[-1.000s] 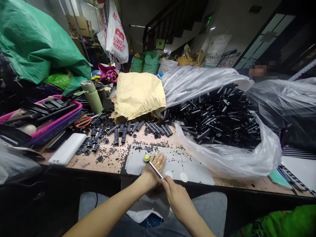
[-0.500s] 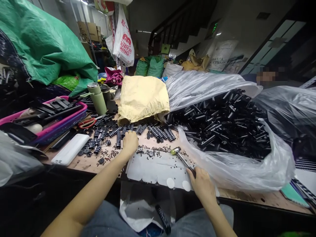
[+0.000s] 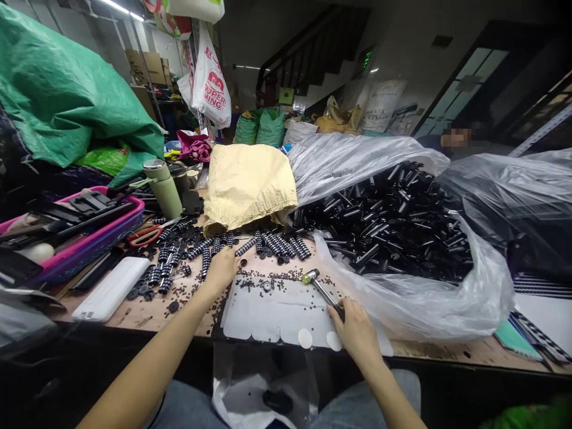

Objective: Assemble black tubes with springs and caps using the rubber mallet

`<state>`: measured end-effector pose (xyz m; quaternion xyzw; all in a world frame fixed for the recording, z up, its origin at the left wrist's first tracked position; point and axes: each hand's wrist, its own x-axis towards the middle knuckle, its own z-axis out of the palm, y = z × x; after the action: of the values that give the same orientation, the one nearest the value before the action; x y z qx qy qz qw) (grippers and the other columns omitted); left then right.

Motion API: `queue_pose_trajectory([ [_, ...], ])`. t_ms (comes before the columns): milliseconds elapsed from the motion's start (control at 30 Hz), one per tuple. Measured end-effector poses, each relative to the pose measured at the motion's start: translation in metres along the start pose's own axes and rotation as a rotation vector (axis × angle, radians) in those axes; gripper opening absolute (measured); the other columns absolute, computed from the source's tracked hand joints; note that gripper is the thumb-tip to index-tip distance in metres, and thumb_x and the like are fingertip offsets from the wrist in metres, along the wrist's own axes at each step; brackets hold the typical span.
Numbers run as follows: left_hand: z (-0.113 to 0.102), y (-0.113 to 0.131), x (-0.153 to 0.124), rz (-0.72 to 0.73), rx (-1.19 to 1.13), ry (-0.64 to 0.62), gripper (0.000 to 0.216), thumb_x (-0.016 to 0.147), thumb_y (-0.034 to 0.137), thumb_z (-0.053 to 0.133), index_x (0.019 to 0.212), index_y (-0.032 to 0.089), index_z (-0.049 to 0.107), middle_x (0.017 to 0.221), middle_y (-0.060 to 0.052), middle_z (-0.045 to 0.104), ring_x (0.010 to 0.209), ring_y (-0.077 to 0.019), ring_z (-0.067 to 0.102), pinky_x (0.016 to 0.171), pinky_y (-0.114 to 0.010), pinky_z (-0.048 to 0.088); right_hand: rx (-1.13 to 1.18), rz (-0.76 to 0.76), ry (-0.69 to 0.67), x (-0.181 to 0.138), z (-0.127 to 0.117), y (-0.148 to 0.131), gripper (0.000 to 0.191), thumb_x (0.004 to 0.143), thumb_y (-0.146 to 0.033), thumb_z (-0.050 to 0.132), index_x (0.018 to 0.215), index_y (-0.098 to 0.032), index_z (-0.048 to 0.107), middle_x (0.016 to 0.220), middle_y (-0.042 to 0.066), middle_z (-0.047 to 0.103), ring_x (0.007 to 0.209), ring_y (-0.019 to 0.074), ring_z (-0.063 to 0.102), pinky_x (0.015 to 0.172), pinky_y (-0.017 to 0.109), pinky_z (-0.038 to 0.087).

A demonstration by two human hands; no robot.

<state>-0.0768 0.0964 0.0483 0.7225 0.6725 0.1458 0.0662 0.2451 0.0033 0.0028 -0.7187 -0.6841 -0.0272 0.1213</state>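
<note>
My left hand (image 3: 223,269) reaches to the row of small rods at the back of the work area. Its fingers are closed at the near end of a black-and-white checkered rod (image 3: 245,246); the fingertips are mostly hidden. In my right hand (image 3: 356,328) is the handle of a small mallet (image 3: 318,286) with a yellowish head, resting low over a white sheet (image 3: 272,310). Tiny dark rings (image 3: 286,275) lie scattered along the sheet's far edge. Between my knees hangs a white bag (image 3: 232,387) with a dark piece (image 3: 277,401) at its opening.
On the right, a large clear plastic bag (image 3: 429,310) spills black tubes (image 3: 379,226). A yellow sack (image 3: 250,185) stands behind the rods. To the left are scissors (image 3: 147,233), a white box-like object (image 3: 111,289), a green flask (image 3: 163,187) and a pink-rimmed basket (image 3: 134,211).
The checkered rod that hung above the bag between my knees has dropped lower, into its opening. The camera view has turned slightly right. My right hand still holds the mallet.
</note>
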Motion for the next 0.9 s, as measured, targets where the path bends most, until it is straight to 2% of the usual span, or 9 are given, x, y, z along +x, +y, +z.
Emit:
queue_pose_trajectory([
  [100,-0.033,0.002,-0.030,0.219,-0.136,-0.204,0.019,0.079,0.024,0.047,0.081,0.015,0.063,0.079,-0.006,0.059,0.075,-0.0176,0.055,0.068,-0.026,0.042,0.156,-0.065,0.045,0.016,-0.012,-0.015,0.027,0.084,-0.041,0.040,0.089,-0.017,0.050,0.087,0.008,0.057,0.084,0.0216,0.052,0.072,0.033,0.041],
  [200,-0.054,0.019,-0.049,0.374,-0.104,-0.415,0.014,0.070,0.016,0.052,0.058,0.016,0.060,0.066,-0.004,0.056,0.061,-0.0156,0.052,0.058,-0.025,0.040,0.294,-0.199,-0.003,0.058,-0.019,-0.050,0.024,0.086,-0.035,0.035,0.087,-0.018,0.052,0.086,0.008,0.058,0.081,0.0206,0.052,0.070,0.033,0.041],
  [333,-0.043,0.055,-0.052,0.465,-0.140,-0.328,0.011,0.069,0.015,0.053,0.062,0.016,0.060,0.069,-0.005,0.057,0.065,-0.0175,0.054,0.061,-0.026,0.042,0.351,-0.275,0.002,0.132,-0.013,-0.097,0.020,0.085,-0.018,0.036,0.084,-0.019,0.056,0.096,0.007,0.059,0.098,0.0211,0.049,0.082,0.035,0.037],
  [400,-0.023,0.068,-0.051,0.466,-0.239,-0.250,0.009,0.072,0.019,0.055,0.076,0.016,0.062,0.078,-0.006,0.059,0.076,-0.0193,0.055,0.069,-0.028,0.043,0.388,-0.273,0.011,0.161,-0.010,-0.107,0.018,0.083,-0.015,0.039,0.082,-0.017,0.057,0.095,0.007,0.060,0.101,0.0202,0.048,0.086,0.036,0.036],
  [500,0.015,0.075,-0.055,0.360,-0.451,-0.078,0.031,0.078,0.024,0.051,0.107,0.016,0.055,0.096,-0.008,0.060,0.093,-0.0210,0.053,0.082,-0.033,0.042,0.461,-0.240,0.015,0.182,-0.011,-0.107,0.015,0.082,-0.020,0.046,0.077,-0.014,0.058,0.085,0.007,0.062,0.093,0.0185,0.053,0.087,0.038,0.036],
  [600,0.040,0.074,-0.063,0.237,-0.725,-0.014,0.040,0.085,0.027,0.040,0.123,0.017,0.040,0.105,-0.009,0.058,0.100,-0.0187,0.052,0.086,-0.033,0.041,0.558,-0.196,0.006,0.174,-0.016,-0.102,0.019,0.083,-0.024,0.045,0.082,-0.014,0.060,0.085,0.009,0.064,0.089,0.0191,0.055,0.084,0.036,0.038],
  [700,0.042,0.075,-0.062,0.030,-0.936,0.028,0.040,0.087,0.032,0.035,0.125,0.017,0.038,0.094,-0.008,0.061,0.088,-0.0174,0.057,0.076,-0.031,0.045,0.674,-0.166,-0.075,0.140,-0.018,-0.101,0.032,0.086,-0.036,0.037,0.095,-0.013,0.058,0.089,0.010,0.065,0.083,0.0173,0.058,0.074,0.031,0.043],
  [800,0.032,0.079,-0.052,-0.084,-1.107,-0.028,0.037,0.079,0.039,0.049,0.108,0.016,0.052,0.076,-0.004,0.062,0.071,-0.0160,0.058,0.064,-0.027,0.045,0.801,-0.155,-0.237,0.095,-0.021,-0.102,0.048,0.086,-0.047,0.028,0.097,-0.011,0.058,0.086,0.009,0.066,0.078,0.0159,0.061,0.066,0.027,0.047],
  [900,0.029,0.085,-0.047,-0.163,-1.279,-0.221,0.030,0.068,0.040,0.062,0.081,0.013,0.057,0.050,0.003,0.052,0.044,-0.0092,0.048,0.045,-0.020,0.038,0.963,-0.101,-0.318,0.058,-0.027,-0.099,0.052,0.081,-0.054,0.035,0.110,-0.015,0.053,0.104,0.011,0.061,0.094,0.0196,0.058,0.073,0.032,0.048],
])
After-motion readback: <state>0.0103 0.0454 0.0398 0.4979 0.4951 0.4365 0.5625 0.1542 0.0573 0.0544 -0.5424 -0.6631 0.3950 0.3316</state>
